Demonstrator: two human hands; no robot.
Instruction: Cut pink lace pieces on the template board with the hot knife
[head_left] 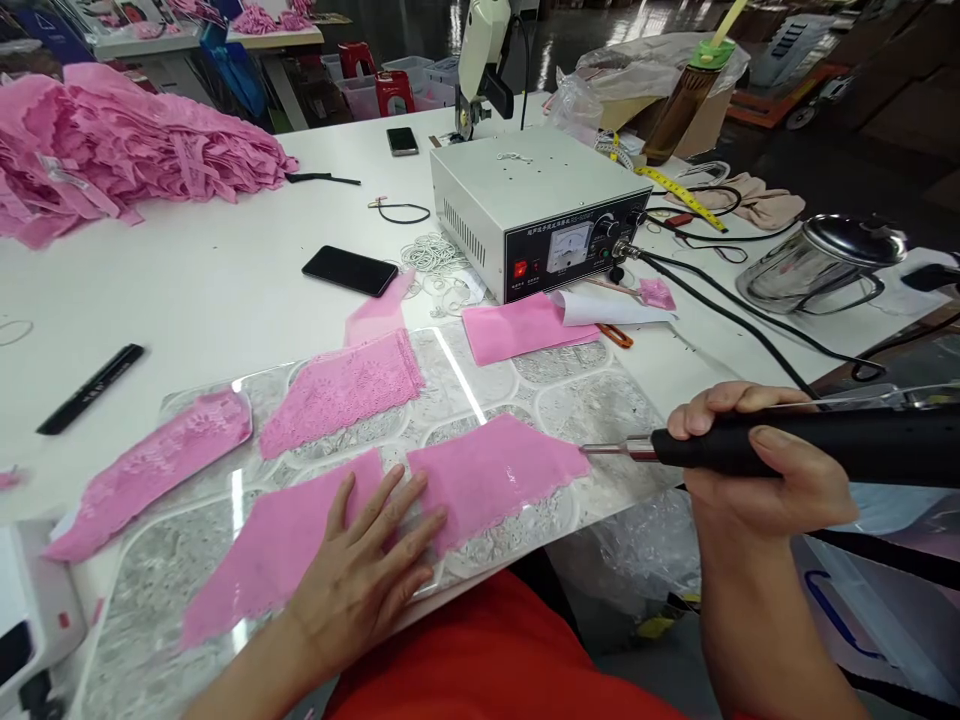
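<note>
Two pink fabric panels, one left [285, 540] and one right [499, 470], lie flat on a stone-patterned mat [622, 405] at the counter's [247, 270] near edge; whether either has been worked cannot be told. A lace stack [345, 390] lies just beyond. The left hand [367, 560] is open, fingers spread across both panels. The right hand [780, 500] grips a black tool [885, 445], its tip at the right panel's right corner.

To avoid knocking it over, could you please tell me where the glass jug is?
Head view, right side: the jug sits beyond the right hand, beside black cables.
</note>
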